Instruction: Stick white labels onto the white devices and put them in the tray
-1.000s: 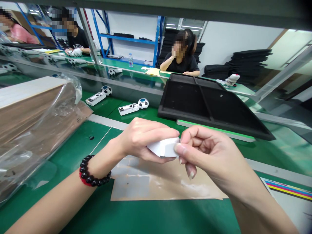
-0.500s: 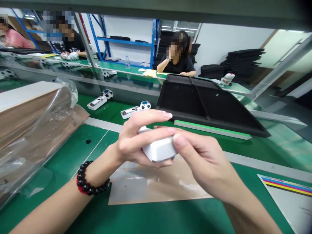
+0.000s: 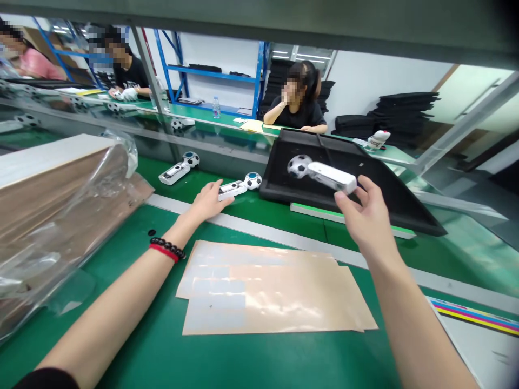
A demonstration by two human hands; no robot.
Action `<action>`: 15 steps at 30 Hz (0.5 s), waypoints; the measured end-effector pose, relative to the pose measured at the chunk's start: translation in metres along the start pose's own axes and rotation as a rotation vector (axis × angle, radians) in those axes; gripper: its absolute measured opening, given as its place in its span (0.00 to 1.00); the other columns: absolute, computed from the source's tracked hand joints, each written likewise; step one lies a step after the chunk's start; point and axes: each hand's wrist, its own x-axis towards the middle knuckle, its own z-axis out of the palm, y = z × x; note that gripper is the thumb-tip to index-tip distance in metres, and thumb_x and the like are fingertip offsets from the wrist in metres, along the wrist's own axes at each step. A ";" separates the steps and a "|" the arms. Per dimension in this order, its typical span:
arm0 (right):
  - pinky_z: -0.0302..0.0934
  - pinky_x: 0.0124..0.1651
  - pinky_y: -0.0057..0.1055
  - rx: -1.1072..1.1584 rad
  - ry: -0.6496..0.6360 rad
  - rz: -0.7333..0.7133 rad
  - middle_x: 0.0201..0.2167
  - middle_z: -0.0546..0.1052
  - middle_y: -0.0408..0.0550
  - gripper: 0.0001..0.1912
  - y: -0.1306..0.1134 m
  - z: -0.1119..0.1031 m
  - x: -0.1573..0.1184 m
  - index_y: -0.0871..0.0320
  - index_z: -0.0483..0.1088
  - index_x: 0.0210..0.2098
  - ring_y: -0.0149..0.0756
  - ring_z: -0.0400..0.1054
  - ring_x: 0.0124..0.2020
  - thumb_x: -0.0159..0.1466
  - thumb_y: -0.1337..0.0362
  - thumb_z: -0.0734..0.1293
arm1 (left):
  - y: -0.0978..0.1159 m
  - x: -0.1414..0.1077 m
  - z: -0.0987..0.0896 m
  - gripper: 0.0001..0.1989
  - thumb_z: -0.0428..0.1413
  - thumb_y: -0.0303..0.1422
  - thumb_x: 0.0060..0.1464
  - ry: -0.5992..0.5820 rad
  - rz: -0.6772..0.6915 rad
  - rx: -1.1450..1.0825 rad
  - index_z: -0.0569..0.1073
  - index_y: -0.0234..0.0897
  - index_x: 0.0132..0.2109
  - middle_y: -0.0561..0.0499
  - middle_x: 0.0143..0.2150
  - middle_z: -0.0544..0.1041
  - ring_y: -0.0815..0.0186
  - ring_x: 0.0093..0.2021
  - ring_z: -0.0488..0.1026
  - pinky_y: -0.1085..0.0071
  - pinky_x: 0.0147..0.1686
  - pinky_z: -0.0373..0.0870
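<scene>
Counter (image 3: 133, 346) surface is green and fills the lower part of the view, with a grey strip (image 3: 259, 231) running across it. On the left side lies a big flat carton (image 3: 44, 178) partly wrapped in clear plastic film (image 3: 60, 237). A black tray (image 3: 377, 189) rests tilted at the far side of the counter, right of the middle. Two brown paper sheets (image 3: 275, 297) with pale rectangles lie flat on the counter between the two forearms. At the right lower corner is a white sheet with colour stripes (image 3: 474, 319).

A person in a black shirt (image 3: 298, 105) sits behind the tray at the next counter, and two other people sit far at the upper left.

The right hand (image 3: 367, 216) is raised over the near edge of the tray and pinches the end of a white gadget with a football head (image 3: 322, 173) between thumb and fingers; the gadget hangs above the tray interior, football end pointing left. The left hand (image 3: 208, 197) lies beyond the grey strip, its fingers loose and open, fingertips touching the end of a second football gadget (image 3: 239, 186) that lies on the counter just left of the tray. A third football gadget (image 3: 178, 167) lies further left. The left wrist carries a bracelet of black beads (image 3: 167, 249).
</scene>
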 end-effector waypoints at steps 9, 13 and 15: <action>0.66 0.34 0.34 -0.329 -0.842 -0.148 0.31 0.78 0.51 0.07 -0.047 0.065 -0.113 0.60 0.75 0.31 0.41 0.73 0.31 0.63 0.69 0.64 | -0.023 0.005 0.018 0.25 0.69 0.38 0.40 0.057 -0.175 -0.290 0.72 0.35 0.45 0.39 0.51 0.73 0.45 0.61 0.63 0.54 0.64 0.56; 0.68 0.42 0.43 -0.485 -0.829 -0.149 0.42 0.76 0.60 0.11 -0.049 0.083 -0.155 0.64 0.73 0.44 0.50 0.73 0.42 0.63 0.75 0.63 | -0.020 0.012 0.016 0.24 0.67 0.39 0.44 0.120 -0.251 -0.674 0.69 0.37 0.46 0.43 0.48 0.76 0.55 0.52 0.73 0.62 0.55 0.68; 0.69 0.42 0.41 -0.514 -0.812 -0.137 0.41 0.75 0.58 0.10 -0.046 0.086 -0.160 0.64 0.72 0.43 0.49 0.74 0.42 0.63 0.77 0.63 | -0.020 0.017 0.011 0.21 0.60 0.43 0.54 0.167 -0.313 -0.904 0.66 0.38 0.50 0.43 0.51 0.75 0.60 0.49 0.75 0.65 0.51 0.71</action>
